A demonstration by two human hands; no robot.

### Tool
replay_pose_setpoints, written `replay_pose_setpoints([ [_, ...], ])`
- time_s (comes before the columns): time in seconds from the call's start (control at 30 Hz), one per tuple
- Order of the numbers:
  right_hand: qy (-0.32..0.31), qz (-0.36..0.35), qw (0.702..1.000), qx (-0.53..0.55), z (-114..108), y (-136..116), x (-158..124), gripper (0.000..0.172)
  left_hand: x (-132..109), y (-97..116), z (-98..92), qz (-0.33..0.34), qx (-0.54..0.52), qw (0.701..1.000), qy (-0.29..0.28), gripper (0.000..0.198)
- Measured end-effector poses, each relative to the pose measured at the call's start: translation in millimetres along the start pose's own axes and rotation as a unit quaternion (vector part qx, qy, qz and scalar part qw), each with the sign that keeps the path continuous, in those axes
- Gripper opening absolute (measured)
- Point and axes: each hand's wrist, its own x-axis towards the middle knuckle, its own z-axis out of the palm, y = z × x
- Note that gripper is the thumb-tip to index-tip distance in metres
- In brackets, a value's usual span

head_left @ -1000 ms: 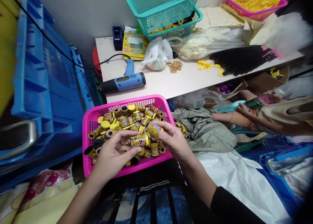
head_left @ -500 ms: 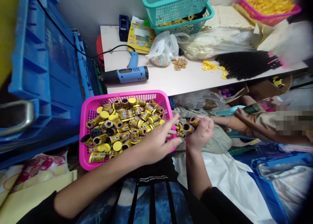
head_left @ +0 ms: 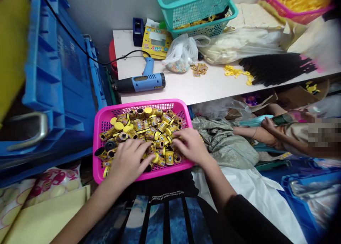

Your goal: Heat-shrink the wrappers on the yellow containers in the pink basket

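Note:
A pink basket point(head_left: 142, 177) in front of me is full of small yellow-and-brown printed cylinders point(head_left: 153, 120), some with yellow caps and others showing dark round ends. My left hand point(head_left: 130, 158) reaches over the basket's near left part, fingers apart, palm down on or just above the cylinders. At the basket's right side my right hand point(head_left: 193, 144) lies over the cylinders with its fingers spread and slightly bent. Nothing shows in either hand, though what lies under the palms is hidden.
A white table point(head_left: 183, 89) behind the basket bears a blue heat gun point(head_left: 149, 82), a bag of beads point(head_left: 179, 55) and black strips point(head_left: 277, 68). Teal baskets point(head_left: 191, 20) stand behind. Blue crates point(head_left: 62, 77) rise at left. Another person's arm point(head_left: 290, 141) shows at right.
My right hand has moved left into the basket, and the cylinders it held beside the basket are no longer seen in it. My left hand has shifted left and down over the cylinders.

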Motion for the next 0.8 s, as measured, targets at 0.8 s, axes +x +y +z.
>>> replay_pose_setpoints([
  [0.8,0.191,-0.103,0.945,0.244,28,-58,-19,0.038,30,42,-22.9,-0.248,-0.633,0.723,-0.122,0.04],
])
